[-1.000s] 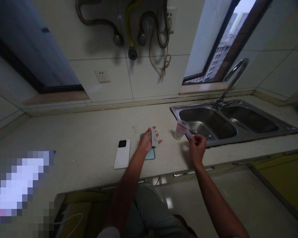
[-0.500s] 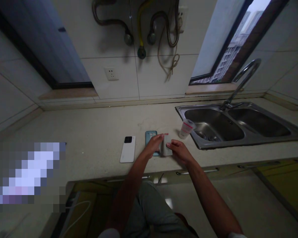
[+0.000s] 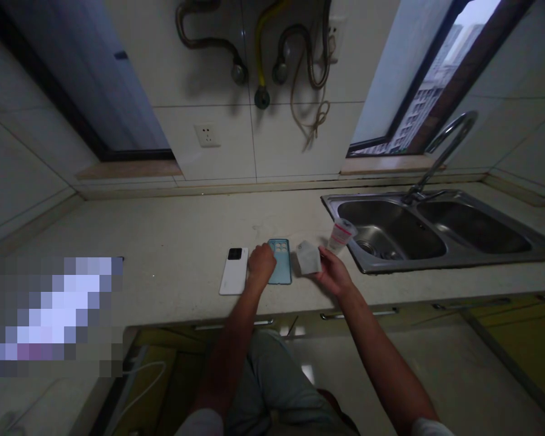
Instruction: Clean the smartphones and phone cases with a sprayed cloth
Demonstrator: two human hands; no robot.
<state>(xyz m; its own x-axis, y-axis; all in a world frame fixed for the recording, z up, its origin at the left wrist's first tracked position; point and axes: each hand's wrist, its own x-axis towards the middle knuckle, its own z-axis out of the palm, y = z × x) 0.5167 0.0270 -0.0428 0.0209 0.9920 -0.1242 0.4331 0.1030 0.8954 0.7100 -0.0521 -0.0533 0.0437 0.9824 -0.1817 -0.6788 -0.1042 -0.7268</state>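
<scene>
My right hand (image 3: 334,274) grips the right edge of a flat, pale grey piece (image 3: 309,259), like a folded cloth or thin packet; its kind is unclear. My left hand (image 3: 262,261) is curled, its fingertips hidden, between a white phone (image 3: 233,275) and a light-blue phone case (image 3: 280,269). It overlaps the case's left edge and lies close to the phone's right side. The phone rests back up, its black camera block at the top. Just beyond my right hand stands a clear plastic cup (image 3: 340,233) with red markings.
A double steel sink (image 3: 390,264) with a tall faucet (image 3: 454,130) is set into the counter (image 3: 172,242) at right. Hoses and a tied cord (image 3: 315,121) hang on the tiled wall. A pixelated bright patch covers the lower left.
My right hand came from beside the cup to the grey piece, which has passed to it from my left hand. My left hand moved left, beside the phone. The view shifted slightly.
</scene>
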